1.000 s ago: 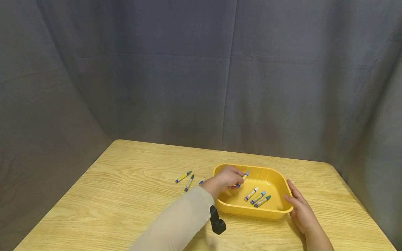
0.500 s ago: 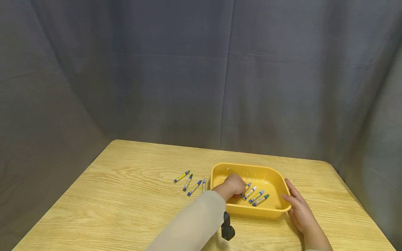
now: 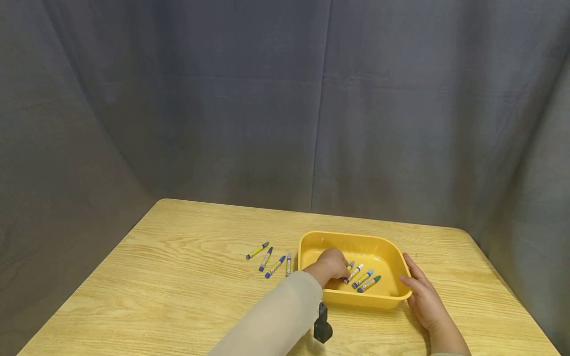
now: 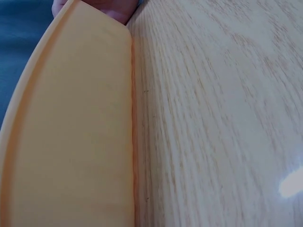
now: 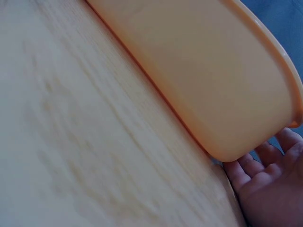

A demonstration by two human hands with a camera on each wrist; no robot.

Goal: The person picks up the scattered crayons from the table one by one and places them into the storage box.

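Observation:
A yellow plastic tray stands on the table. My left hand reaches down inside it, fingertips pinching the lower end of a pale greyish-lilac crayon. Beside that crayon lie a white crayon, a light blue crayon and a green crayon, slanted alike in a row. At the tray's right side, my right hand grips the rim, thumb on top and fingers along the outer wall. In the right wrist view, the fingers of my right hand touch the tray's lower corner.
Left of the tray, several crayons lie on the wooden table: an olive one, a dark green one, a blue one and a pale one close to the tray wall. A grey curtain hangs behind the table.
My left hand has lowered the pale crayon from above the tray to its floor, next to the white one. My right hand stays on the rim; the view has shifted slightly.

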